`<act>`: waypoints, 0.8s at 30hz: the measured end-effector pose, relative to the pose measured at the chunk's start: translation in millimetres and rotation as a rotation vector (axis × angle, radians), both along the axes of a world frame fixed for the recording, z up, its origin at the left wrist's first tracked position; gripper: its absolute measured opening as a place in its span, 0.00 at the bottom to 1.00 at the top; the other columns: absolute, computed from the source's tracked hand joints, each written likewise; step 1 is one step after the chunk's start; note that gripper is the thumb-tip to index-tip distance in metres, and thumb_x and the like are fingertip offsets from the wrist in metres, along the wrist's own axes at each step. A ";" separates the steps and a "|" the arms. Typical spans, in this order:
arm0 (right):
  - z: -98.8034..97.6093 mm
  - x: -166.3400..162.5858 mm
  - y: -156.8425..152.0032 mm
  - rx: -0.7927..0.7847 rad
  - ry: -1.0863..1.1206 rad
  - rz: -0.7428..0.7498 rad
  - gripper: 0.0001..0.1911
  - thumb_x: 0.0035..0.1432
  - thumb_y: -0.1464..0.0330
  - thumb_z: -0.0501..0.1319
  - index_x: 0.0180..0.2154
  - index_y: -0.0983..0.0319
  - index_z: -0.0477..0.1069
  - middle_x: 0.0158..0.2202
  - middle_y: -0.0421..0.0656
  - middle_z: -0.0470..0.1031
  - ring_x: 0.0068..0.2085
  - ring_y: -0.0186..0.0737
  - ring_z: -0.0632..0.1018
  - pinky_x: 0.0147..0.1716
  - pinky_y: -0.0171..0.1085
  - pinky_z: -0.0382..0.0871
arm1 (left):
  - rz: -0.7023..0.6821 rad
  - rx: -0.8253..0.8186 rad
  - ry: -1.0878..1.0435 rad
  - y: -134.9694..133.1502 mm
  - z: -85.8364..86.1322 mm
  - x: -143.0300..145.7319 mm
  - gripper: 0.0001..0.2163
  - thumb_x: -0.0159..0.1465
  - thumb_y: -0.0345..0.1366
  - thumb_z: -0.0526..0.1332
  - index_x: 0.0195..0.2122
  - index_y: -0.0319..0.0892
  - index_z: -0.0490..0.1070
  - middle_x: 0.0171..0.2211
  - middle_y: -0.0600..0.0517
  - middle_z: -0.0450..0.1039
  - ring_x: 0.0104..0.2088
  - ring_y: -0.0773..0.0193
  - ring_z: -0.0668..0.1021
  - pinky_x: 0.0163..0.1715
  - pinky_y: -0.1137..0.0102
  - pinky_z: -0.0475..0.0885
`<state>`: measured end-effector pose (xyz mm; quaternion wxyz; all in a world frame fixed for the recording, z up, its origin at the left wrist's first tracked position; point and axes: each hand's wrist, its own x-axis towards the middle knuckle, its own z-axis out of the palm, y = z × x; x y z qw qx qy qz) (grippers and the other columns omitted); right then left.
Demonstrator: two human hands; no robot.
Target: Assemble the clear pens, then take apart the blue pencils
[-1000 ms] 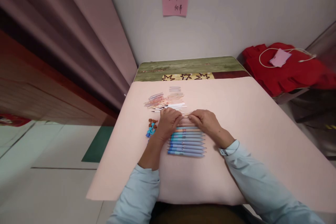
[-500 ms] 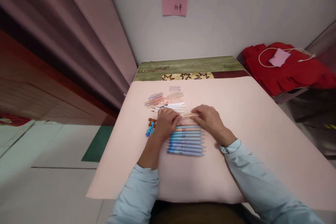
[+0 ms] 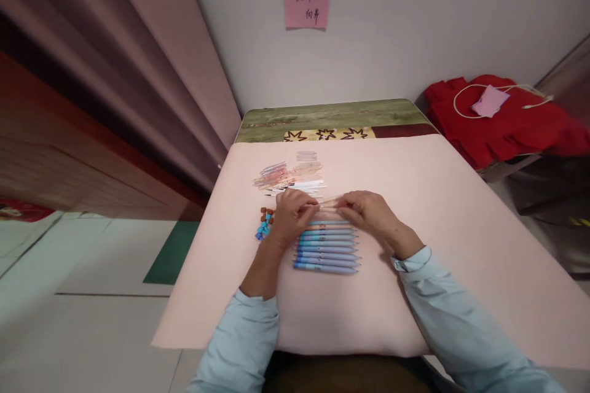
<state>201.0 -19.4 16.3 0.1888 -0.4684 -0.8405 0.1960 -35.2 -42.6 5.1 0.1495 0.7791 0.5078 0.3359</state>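
one peach pen [image 3: 329,201], level over the pink mat [image 3: 461,227], just behind the pen row [image 3: 327,252]. left hand [image 3: 291,216] and right hand [image 3: 369,212] each pinch one end. row: about eight pens showing; exact count unclear.

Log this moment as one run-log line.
left hand: holds pale pen | right hand: holds its other end | pen row: on pink mat | loose parts: beyond hands

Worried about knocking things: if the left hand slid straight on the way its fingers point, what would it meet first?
Probably the white sticks just beyond the left hand, which pinches the pale pen with the right hand; its height is unclear.
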 end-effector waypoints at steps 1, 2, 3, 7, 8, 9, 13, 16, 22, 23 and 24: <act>0.5 0.5 -0.2 -0.035 0.023 -0.035 0.05 0.61 0.65 0.61 0.35 0.57 0.75 0.30 0.39 0.78 0.30 0.37 0.74 0.31 0.34 0.59 | -0.023 0.003 0.002 0.4 -0.6 -0.2 0.06 0.63 0.40 0.64 0.39 0.47 0.76 0.38 0.53 0.78 0.44 0.58 0.73 0.48 0.59 0.60; 0.9 0.8 -0.6 -0.065 0.044 -0.060 0.06 0.62 0.64 0.60 0.36 0.57 0.74 0.29 0.38 0.78 0.28 0.36 0.73 0.30 0.33 0.58 | -0.038 0.005 0.010 0.9 -1.6 -0.5 0.07 0.63 0.40 0.65 0.41 0.47 0.76 0.39 0.53 0.78 0.44 0.58 0.73 0.49 0.59 0.60; 1.2 0.7 -1.0 -0.087 0.065 -0.070 0.06 0.62 0.64 0.59 0.37 0.57 0.74 0.28 0.38 0.77 0.27 0.35 0.72 0.29 0.33 0.58 | -0.045 0.005 0.022 1.6 -2.9 -0.7 0.07 0.62 0.40 0.65 0.41 0.48 0.76 0.38 0.53 0.79 0.44 0.58 0.73 0.50 0.58 0.59; 2.2 -4.0 -3.6 -0.123 0.153 -0.030 0.11 0.64 0.63 0.56 0.45 0.57 0.73 0.28 0.38 0.77 0.28 0.36 0.72 0.29 0.33 0.59 | -0.062 0.021 0.077 3.6 -7.9 0.1 0.06 0.65 0.39 0.62 0.40 0.47 0.76 0.33 0.53 0.78 0.40 0.59 0.73 0.48 0.59 0.60; 2.2 -5.8 -4.2 -0.129 0.159 -0.019 0.13 0.65 0.62 0.56 0.47 0.57 0.73 0.29 0.38 0.77 0.29 0.36 0.73 0.29 0.33 0.59 | -0.072 0.035 0.085 3.5 -8.5 1.0 0.06 0.66 0.39 0.61 0.40 0.47 0.76 0.32 0.53 0.77 0.40 0.59 0.73 0.48 0.59 0.61; 2.0 -7.6 -4.7 -0.132 0.152 -0.009 0.13 0.65 0.61 0.55 0.47 0.56 0.74 0.30 0.39 0.78 0.30 0.37 0.74 0.30 0.33 0.60 | -0.084 0.049 0.093 3.3 -8.7 2.1 0.07 0.67 0.40 0.59 0.40 0.46 0.75 0.32 0.52 0.77 0.39 0.59 0.73 0.48 0.59 0.61; -1.8 -12.9 -4.5 -0.123 0.070 0.022 0.17 0.67 0.58 0.54 0.35 0.56 0.78 0.29 0.40 0.79 0.30 0.37 0.75 0.30 0.34 0.59 | -0.124 0.059 0.118 1.8 -8.0 7.3 0.10 0.69 0.41 0.54 0.38 0.45 0.74 0.32 0.50 0.76 0.39 0.58 0.72 0.45 0.60 0.63; -5.4 -13.6 -3.0 -0.055 0.050 0.026 0.16 0.67 0.60 0.55 0.34 0.56 0.79 0.32 0.41 0.80 0.33 0.38 0.76 0.31 0.34 0.61 | -0.136 0.040 0.127 1.8 -7.4 9.5 0.11 0.70 0.41 0.53 0.38 0.45 0.73 0.33 0.49 0.76 0.39 0.58 0.72 0.44 0.60 0.64; -1.5 -8.7 -2.8 0.092 0.201 0.088 0.13 0.66 0.59 0.58 0.41 0.57 0.78 0.38 0.44 0.79 0.39 0.40 0.77 0.37 0.34 0.65 | -0.144 0.071 0.144 2.7 -7.5 9.5 0.13 0.72 0.40 0.50 0.36 0.43 0.72 0.32 0.49 0.75 0.37 0.59 0.72 0.43 0.61 0.63; 0.1 -7.7 -3.2 0.104 0.223 0.091 0.13 0.65 0.58 0.59 0.43 0.58 0.77 0.40 0.45 0.79 0.40 0.40 0.77 0.38 0.35 0.65 | -0.142 0.075 0.138 2.7 -7.7 9.3 0.13 0.72 0.40 0.50 0.37 0.43 0.72 0.33 0.49 0.75 0.38 0.59 0.72 0.44 0.61 0.63; 1.7 -6.9 -3.6 0.109 0.228 0.078 0.14 0.63 0.57 0.61 0.46 0.58 0.76 0.41 0.45 0.79 0.41 0.41 0.77 0.39 0.35 0.66 | -0.141 0.079 0.131 2.7 -8.0 9.0 0.12 0.72 0.40 0.51 0.38 0.43 0.72 0.34 0.49 0.75 0.39 0.59 0.72 0.44 0.61 0.63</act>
